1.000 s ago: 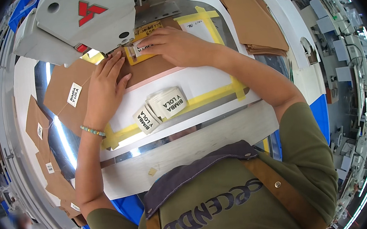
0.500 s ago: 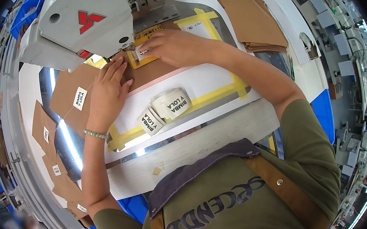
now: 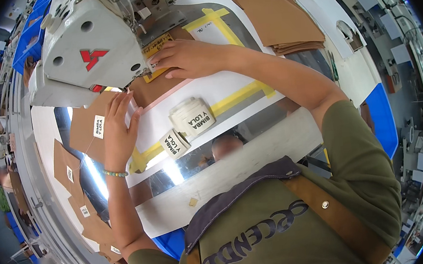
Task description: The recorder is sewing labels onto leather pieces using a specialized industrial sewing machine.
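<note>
A brown panel (image 3: 145,96) lies on the sewing machine's bed, partly under the machine head. Over it my right hand (image 3: 191,57) rests with its fingers reaching across a yellow guide frame (image 3: 151,77), thumb apart; a white label there is mostly hidden by the fingers. My left hand (image 3: 121,133) lies beside the panel's left edge, fingers stretched close to the machine's needle area and thumb apart. In front of the hands, a larger stack of white printed labels (image 3: 192,117) stands against a smaller label stack (image 3: 174,143).
Above my left hand looms the white sewing machine head (image 3: 93,54). Brown panels with white labels, linked by threads, trail down the left side from the nearest labelled panel (image 3: 84,125). A pile of brown panels (image 3: 278,16) sits at far right. Yellow tape (image 3: 239,99) borders a white sheet.
My left hand has drawn back a little left from the panel, toward the machine head. My right hand stays over the yellow frame, its thumb now further out. The whole view has shifted.
</note>
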`<state>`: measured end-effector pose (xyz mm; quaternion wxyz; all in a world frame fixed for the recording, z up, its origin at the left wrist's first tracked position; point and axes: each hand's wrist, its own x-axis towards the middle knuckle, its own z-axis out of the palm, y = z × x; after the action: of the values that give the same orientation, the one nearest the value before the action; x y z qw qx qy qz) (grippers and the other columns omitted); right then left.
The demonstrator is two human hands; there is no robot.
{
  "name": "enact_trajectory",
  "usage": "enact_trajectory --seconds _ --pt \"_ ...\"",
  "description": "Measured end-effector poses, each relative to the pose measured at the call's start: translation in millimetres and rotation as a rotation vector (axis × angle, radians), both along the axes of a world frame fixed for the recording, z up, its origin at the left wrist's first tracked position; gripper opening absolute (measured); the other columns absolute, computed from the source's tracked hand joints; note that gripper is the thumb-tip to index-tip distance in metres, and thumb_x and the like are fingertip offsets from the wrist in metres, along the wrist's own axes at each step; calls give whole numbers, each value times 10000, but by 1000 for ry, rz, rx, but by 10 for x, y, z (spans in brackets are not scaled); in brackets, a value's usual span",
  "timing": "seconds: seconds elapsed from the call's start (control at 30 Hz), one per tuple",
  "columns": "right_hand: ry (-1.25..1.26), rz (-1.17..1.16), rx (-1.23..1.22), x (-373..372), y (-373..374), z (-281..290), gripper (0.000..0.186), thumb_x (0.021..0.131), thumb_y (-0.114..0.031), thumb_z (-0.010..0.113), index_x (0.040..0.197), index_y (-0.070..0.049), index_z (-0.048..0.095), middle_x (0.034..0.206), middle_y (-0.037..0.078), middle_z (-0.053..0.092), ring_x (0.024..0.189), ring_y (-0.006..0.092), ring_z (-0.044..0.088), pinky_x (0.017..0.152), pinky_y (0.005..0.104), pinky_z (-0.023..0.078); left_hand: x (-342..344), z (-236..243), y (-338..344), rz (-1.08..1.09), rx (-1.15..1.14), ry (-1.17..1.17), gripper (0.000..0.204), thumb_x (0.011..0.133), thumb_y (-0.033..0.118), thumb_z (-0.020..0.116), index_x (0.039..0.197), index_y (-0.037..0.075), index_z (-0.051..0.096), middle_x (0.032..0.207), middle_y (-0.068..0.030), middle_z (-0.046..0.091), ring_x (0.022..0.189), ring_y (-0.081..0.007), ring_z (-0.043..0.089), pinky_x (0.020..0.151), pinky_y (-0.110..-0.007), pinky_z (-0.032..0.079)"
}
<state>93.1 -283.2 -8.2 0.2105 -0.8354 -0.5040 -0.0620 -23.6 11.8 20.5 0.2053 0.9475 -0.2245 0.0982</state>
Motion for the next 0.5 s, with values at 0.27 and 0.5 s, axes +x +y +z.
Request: enact_trajectory --seconds 0.27,0.5 --pt "169 1 42 -19 -110 82 423 1051 -270 643 1406 -42 677 1536 99 607 1377 312 547 1192 436 440 73 -55 -102 -26 14 -37 446 988 195 727 1373 -21 663 1446 -167 664 1360 -409 560 1135 -486 473" --pt "23 -110 52 -28 -246 137 387 1042 -332 664 1320 -75 743 1342 80 621 1327 282 560 1113 429 495 101 -39 -77 -24 4 -12 463 968 191 750 1365 -32 665 1487 -123 653 1354 -405 563 1160 -494 458"
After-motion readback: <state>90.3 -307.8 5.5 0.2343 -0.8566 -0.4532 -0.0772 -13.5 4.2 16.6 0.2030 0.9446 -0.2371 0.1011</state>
